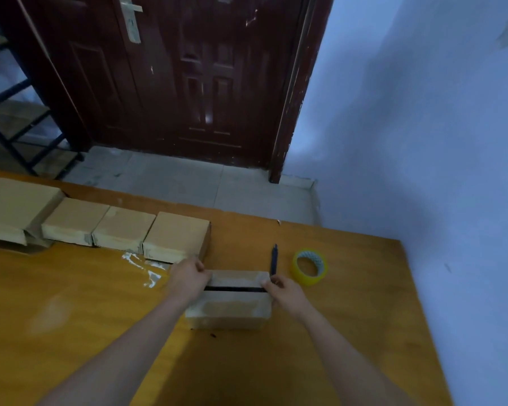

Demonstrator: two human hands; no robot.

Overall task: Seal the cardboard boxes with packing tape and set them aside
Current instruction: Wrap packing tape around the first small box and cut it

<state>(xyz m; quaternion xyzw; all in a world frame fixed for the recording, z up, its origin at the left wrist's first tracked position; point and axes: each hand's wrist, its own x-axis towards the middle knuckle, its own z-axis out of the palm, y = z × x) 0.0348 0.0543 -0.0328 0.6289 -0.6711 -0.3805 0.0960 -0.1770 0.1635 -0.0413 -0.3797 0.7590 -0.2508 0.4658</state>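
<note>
cut off: big carton [9, 212] at left edge; shelf rack [18, 118] at upper left; door [170, 74] at top | hidden: both ends of the box [232, 300] under left hand [188, 278] and right hand [285, 291] | unclear: dark object [274, 259] beside tape roll [309, 266], pen or knife

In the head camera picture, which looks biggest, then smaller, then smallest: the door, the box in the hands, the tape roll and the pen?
1. Door, though it stands farthest.
2. Box.
3. Tape roll.
4. Pen: as long as the roll is wide, but much thinner.
</note>
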